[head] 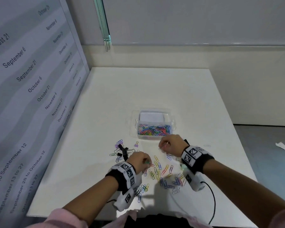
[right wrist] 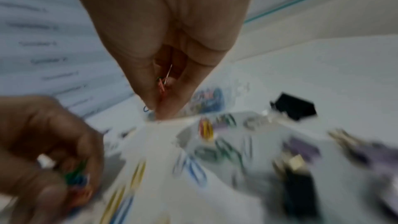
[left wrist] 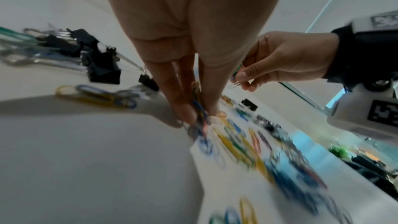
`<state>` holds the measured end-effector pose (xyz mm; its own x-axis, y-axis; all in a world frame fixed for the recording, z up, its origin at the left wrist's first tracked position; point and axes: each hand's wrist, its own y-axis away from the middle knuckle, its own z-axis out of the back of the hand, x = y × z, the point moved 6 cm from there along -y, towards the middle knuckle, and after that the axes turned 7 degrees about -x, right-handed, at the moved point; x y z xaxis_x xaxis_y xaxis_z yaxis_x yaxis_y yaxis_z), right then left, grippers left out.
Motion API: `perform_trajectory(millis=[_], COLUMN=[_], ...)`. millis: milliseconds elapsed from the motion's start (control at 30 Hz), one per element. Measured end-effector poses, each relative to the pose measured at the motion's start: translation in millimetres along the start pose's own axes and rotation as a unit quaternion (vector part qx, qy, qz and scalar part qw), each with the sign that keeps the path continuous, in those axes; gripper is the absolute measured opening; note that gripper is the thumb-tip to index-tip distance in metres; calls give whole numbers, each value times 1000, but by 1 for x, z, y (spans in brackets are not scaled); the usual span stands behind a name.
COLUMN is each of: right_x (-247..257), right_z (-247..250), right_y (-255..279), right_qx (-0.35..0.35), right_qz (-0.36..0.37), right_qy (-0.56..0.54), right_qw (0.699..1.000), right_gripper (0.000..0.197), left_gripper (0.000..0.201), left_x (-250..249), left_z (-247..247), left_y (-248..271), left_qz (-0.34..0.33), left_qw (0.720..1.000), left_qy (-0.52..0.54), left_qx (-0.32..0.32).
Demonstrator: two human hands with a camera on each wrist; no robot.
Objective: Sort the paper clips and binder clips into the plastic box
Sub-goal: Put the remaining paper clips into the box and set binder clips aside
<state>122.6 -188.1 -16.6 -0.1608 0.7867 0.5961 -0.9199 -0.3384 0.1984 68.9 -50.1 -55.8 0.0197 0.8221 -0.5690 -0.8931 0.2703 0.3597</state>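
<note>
1. Head view: the left hand [head: 139, 160] pinches a small bunch of coloured paper clips [head: 147, 162] low over the white bench [head: 155, 89].
2. The right hand [head: 170, 144] pinches a few clips just before the plastic box [head: 155, 124].
3. Loose paper clips [head: 160, 171] lie between the wrists; binder clips [head: 122, 150] sit left.

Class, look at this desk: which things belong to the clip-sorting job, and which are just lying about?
Part of the job:
plastic box, already holding paper clips
loose paper clips on the table
binder clips
left hand and right hand, each pinching paper clips

Just lying about:
dated wall poster
paper scrap on the floor
</note>
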Motion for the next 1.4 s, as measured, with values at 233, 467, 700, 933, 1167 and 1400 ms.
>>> perform_trajectory(millis=[233,467,700,933,1167,1400], right_x=[4,-4,-26,-33,-16,-15], right_z=[39,22,-10,-42,-64,-55], right_y=[-34,-15,18,39,38,48], right_qx=[-121,-91,11,111,107,127], right_qz=[-54,-37,-14,-18,26,79], right_qy=[-95,-64,11,72,69,73], right_qw=[987,993,1000,991,992,986], right_gripper=[20,27,24,36,30,42], left_gripper=[23,27,33,30,95,79], left_x=[-23,-23,-18,-17,5,2], left_z=[54,94,83,37,-8,-18], left_y=[-30,-62,-65,-21,11,23], left_qz=[10,49,53,-17,-57,-110], left_qw=[995,981,987,999,992,979], left_qy=[69,109,84,31,-59,-94], left_qx=[-77,-154,-126,-5,91,140])
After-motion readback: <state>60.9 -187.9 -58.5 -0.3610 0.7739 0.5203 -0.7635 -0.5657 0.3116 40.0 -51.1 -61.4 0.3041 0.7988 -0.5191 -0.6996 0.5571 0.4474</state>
